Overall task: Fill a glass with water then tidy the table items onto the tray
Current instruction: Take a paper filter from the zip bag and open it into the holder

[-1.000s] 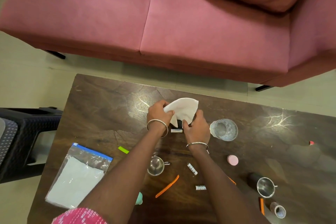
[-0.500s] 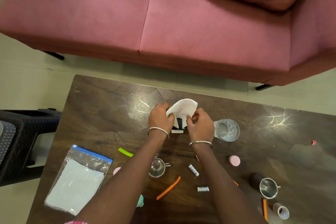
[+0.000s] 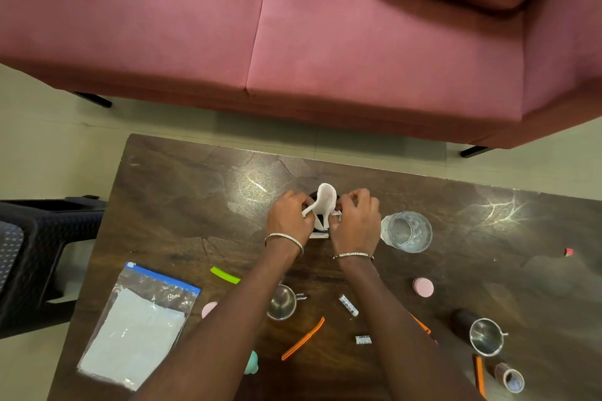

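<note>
Logging from the largest thing down. The pink sofa [image 3: 325, 42] is lying well beyond the fingers, past the far edge of the dark table [image 3: 182, 192]. The zip bag [image 3: 136, 325] is sitting well back and to the left of them, beside the left forearm. The glass [image 3: 406, 231] is standing upright just right of the right hand [image 3: 356, 221] — plainly the nearer hand to it. Whether it is holding water I cannot tell. The left hand [image 3: 290, 216] is facing the right, and both sets of fingers are curling onto the white napkin [image 3: 325, 202] between them, pinching it. The napkin is standing on end, its long axis running away from me, over what looks like a small dark holder [image 3: 312, 196]. No tray is showing — I am judging that the tidying is not yet under way.
</note>
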Available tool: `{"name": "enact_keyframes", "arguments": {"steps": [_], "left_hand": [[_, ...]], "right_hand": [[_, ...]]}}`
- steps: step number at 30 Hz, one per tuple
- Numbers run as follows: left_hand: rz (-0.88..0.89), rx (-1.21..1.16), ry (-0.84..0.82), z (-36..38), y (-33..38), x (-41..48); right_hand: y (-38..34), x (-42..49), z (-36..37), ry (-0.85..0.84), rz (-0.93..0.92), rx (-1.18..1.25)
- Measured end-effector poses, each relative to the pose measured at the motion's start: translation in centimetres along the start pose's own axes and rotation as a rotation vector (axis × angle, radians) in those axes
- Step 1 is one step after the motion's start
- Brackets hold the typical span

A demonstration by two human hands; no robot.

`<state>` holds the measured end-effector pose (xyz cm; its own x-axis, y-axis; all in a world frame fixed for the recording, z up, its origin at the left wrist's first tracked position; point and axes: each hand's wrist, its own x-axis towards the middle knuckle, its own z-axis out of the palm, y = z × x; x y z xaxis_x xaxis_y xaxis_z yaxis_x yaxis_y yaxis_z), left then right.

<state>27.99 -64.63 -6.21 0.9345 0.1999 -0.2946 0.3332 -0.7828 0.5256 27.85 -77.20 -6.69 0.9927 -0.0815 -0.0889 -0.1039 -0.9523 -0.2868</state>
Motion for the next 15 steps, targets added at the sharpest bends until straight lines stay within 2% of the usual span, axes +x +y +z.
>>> {"name": "enact_keyframes", "arguments": {"steps": [3,7,15], "left_hand": [[-0.013,-0.039,0.008,0.1,-0.1,0.0],[-0.044,-0.126,0.028,0.2,-0.6,-0.3],[-0.074,-0.127,0.015,0.9,-0.5,-0.3]], "right_hand": [[0.1,0.0,0.2,-0.009,0.023,0.079],[0.4,0.1,0.5,-0.006,0.159,0.375],[1.2,1.2,1.2,-0.162,0.257,0.313]]}}
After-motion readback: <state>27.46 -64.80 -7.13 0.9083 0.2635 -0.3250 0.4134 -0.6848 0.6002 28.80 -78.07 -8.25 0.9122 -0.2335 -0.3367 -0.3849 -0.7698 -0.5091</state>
